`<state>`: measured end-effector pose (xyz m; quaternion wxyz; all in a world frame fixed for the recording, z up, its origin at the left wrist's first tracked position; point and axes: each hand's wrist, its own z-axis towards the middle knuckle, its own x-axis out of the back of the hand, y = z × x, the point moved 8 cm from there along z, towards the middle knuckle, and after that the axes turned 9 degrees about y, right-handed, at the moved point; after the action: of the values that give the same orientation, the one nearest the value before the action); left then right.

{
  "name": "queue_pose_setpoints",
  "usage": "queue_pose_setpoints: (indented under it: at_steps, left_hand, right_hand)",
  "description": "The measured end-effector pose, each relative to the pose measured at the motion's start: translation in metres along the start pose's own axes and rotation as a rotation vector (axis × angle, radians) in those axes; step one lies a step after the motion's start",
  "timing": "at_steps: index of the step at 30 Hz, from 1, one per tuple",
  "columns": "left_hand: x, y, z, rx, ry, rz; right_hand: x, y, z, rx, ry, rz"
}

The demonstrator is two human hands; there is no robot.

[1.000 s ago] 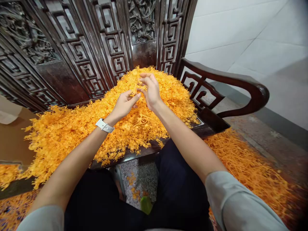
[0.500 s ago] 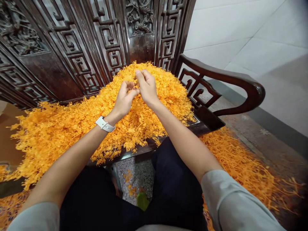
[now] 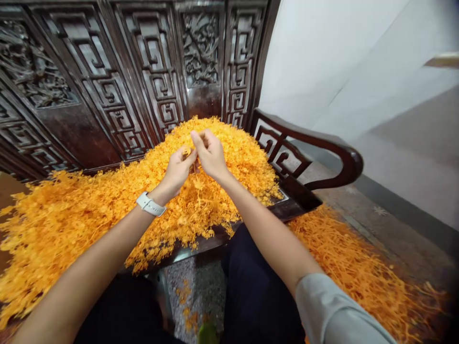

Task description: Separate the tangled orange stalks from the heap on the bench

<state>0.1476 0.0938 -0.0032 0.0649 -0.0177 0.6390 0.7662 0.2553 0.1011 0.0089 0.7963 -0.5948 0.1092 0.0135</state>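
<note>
1. A person's two bare hands meet over a pile of orange, frilly, branching pieces [image 3: 118, 191] heaped along the seat of a dark wooden bench [image 3: 204, 102].
2. The left hand [image 3: 176, 169] has curled fingers, its thumb reaching toward the other hand. An orange bit [image 3: 187, 152] shows between thumb and forefinger; whether it is pinched or only seen through the gap, I cannot tell.
3. The right hand [image 3: 211, 155] is just beside it, fingers bent inward and close together, thumb extended. What lies between these fingertips is hidden.
4. A pale watch strap [image 3: 150, 204] circles the left wrist, a row of holes along it; any lettering is too small to tell.
5. The pile rises against the carved backrest and spills to the bench's front edge [image 3: 215, 241], where a glossy dark strip is exposed.
6. On the right, a curved armrest [image 3: 311, 135] borders the seat, with a pale wall [image 3: 322, 62] beyond. Bare dark wood lies between the pile and armrest.
7. Below, speckled floor [image 3: 184, 270] shows between the person's dark-trousered legs, scattered with orange bits.
8. Right of the bench, long orange strands [image 3: 344, 258] spread over the floor.
</note>
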Motion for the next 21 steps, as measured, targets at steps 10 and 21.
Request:
queue_pose_setpoints:
  at_steps: [10,21]
  left_hand:
    - [0.015,0.002,0.000,0.168,0.084,-0.143]
    - [0.010,0.004,0.002,0.397,-0.201,-0.360]
  right_hand:
    - [-0.009,-0.003,-0.001,0.169,-0.079,-0.070]
    - [-0.029,-0.003,0.004,0.008,-0.178,0.241]
